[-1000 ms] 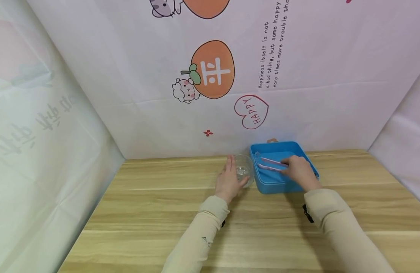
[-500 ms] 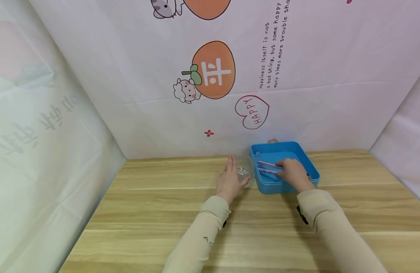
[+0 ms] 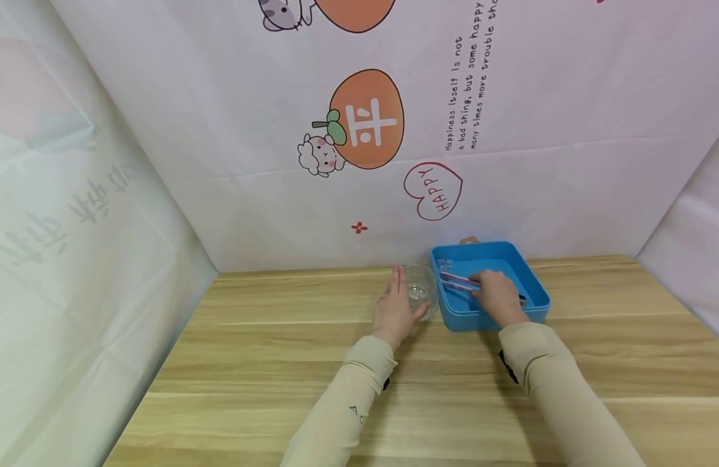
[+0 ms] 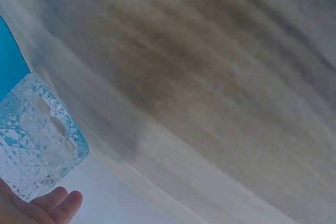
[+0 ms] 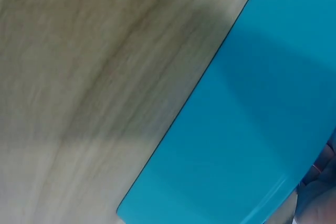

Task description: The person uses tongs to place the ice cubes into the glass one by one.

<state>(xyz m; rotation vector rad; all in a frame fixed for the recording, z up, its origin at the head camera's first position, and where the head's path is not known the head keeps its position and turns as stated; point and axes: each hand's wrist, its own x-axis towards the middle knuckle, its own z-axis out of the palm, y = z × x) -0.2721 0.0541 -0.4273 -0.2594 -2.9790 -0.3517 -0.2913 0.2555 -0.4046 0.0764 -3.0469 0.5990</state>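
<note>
My left hand (image 3: pixel 392 318) holds a clear cut-glass cup (image 3: pixel 419 292), thumb on the near side and fingers along the left. In the left wrist view the cup (image 4: pixel 39 135) shows its faceted wall, with fingertips (image 4: pixel 65 205) beside it. My right hand (image 3: pixel 499 298) reaches over the blue tray (image 3: pixel 537 275) and grips pink tongs (image 3: pixel 459 280), whose arms point left and stand close together. Small clear pieces (image 3: pixel 445 264) lie near the tray's far left corner. The right wrist view shows mostly the tray's outer wall (image 5: pixel 236 129); the hand is partly cut off there.
The tray stands against the cup's right side, close to the printed white backdrop (image 3: pixel 266 214). A dark-tipped object (image 3: pixel 522 299) shows beside the right hand in the tray, too small to identify. Wooden tabletop (image 3: pixel 266 363) extends in front and to both sides.
My right hand has moved left and slightly nearer with the tongs. Their arms have come closer together, and the clear pieces show more plainly. The left hand stays on the cup.
</note>
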